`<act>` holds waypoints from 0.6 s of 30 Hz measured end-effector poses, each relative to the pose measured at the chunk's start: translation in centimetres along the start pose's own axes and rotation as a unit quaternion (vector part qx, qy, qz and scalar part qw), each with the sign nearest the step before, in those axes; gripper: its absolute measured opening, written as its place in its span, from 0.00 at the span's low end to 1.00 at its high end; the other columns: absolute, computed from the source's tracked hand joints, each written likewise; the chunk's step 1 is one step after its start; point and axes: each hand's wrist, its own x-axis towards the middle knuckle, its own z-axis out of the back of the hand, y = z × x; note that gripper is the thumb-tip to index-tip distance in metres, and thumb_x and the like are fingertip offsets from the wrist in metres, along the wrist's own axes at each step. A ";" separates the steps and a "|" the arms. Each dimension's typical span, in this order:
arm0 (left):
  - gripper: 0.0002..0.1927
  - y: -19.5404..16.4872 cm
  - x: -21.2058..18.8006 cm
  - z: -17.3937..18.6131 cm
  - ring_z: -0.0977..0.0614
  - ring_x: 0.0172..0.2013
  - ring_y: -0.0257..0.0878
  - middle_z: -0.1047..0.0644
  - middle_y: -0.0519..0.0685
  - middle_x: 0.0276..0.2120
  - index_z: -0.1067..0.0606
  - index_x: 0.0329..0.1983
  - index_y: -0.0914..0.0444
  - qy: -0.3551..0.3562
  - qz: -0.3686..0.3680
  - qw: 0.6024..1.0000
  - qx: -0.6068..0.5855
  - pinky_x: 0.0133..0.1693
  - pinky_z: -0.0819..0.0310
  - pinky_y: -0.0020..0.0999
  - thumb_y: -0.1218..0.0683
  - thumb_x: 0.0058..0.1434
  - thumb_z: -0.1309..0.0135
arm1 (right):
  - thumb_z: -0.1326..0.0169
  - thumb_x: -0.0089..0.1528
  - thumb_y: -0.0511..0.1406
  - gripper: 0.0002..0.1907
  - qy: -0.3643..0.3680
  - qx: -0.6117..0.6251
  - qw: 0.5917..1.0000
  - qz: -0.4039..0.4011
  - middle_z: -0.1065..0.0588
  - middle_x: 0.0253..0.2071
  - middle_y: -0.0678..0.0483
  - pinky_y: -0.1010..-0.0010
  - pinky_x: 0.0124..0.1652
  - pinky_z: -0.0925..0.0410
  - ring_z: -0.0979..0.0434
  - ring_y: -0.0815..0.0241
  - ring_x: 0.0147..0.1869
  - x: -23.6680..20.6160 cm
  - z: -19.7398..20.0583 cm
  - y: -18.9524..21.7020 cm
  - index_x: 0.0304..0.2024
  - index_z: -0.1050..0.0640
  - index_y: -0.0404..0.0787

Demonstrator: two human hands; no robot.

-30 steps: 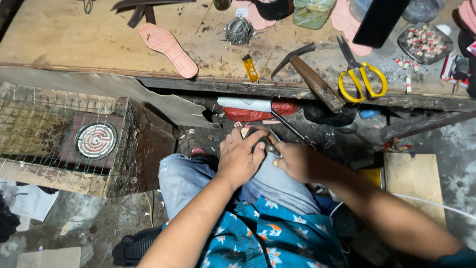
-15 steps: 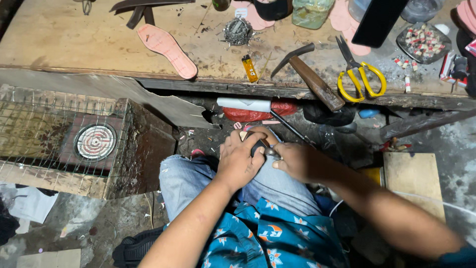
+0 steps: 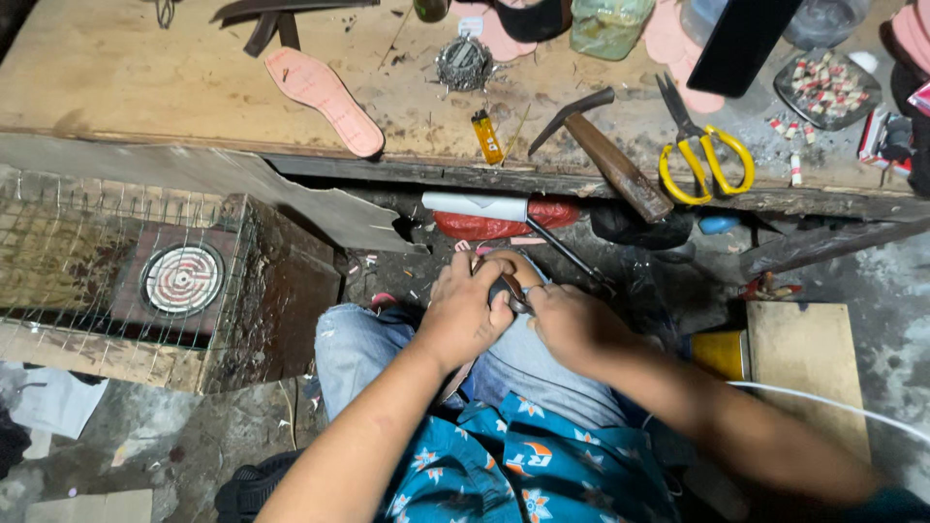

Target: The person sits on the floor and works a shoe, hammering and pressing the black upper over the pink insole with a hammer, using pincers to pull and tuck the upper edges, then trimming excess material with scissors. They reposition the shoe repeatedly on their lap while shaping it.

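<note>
Both hands low over lap, below near edge of desk (image 3: pixel 145 87). Left hand (image 3: pixel 465 315) since a second ago curled tighter, grip clamped on small dark piece (image 3: pixel 508 289). Right hand (image 3: pixel 572 324) pressed against it, grip closed. Work held steady; hammer (image 3: pixel 605 155), scissors (image 3: pixel 702 155) untouched.

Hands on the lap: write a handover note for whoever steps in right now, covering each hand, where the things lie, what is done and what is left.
Left hand: closed over a small dark workpiece on the lap, pressing it against the jeans.
Right hand: closed on the same piece from the other side; a ring shows on one finger.
The piece is mostly hidden by both hands; I cannot tell what it is.
On the wooden bench above: pink insole, hammer, yellow-handled scissors, yellow lighter.
Done: piece is held firmly in both hands.
Left: cannot be judged; no tool from the bench is in hand.
</note>
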 end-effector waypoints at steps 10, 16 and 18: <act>0.21 -0.7 -0.6 -0.4 0.28 0.48 0.58 0.31 0.59 0.48 0.23 0.54 0.52 -0.010 -0.004 1.000 -0.014 0.50 0.34 0.52 0.49 0.56 0.46 | 0.47 0.64 0.43 0.16 0.144 -0.018 0.983 -0.112 0.23 0.33 0.39 0.48 0.38 0.31 0.21 0.37 0.38 -0.6 -0.3 -0.3 0.44 0.27 0.36; 0.17 0.1 0.0 -0.1 0.26 0.46 0.58 0.29 0.56 0.48 0.23 0.52 0.53 -0.020 -0.005 0.998 -0.057 0.49 0.31 0.51 0.48 0.60 0.47 | 0.48 0.63 0.39 0.11 0.031 0.000 0.999 -0.040 0.23 0.32 0.41 0.50 0.39 0.30 0.20 0.39 0.40 -0.2 -0.2 -0.4 0.36 0.27 0.38; 0.18 -0.1 0.2 -0.3 0.26 0.48 0.58 0.29 0.56 0.48 0.23 0.51 0.53 -0.053 -0.038 0.997 -0.051 0.51 0.31 0.51 0.49 0.57 0.46 | 0.42 0.58 0.45 0.18 0.063 0.074 0.995 -0.021 0.23 0.30 0.40 0.50 0.37 0.30 0.21 0.38 0.38 0.5 1.4 -1.3 0.35 0.26 0.36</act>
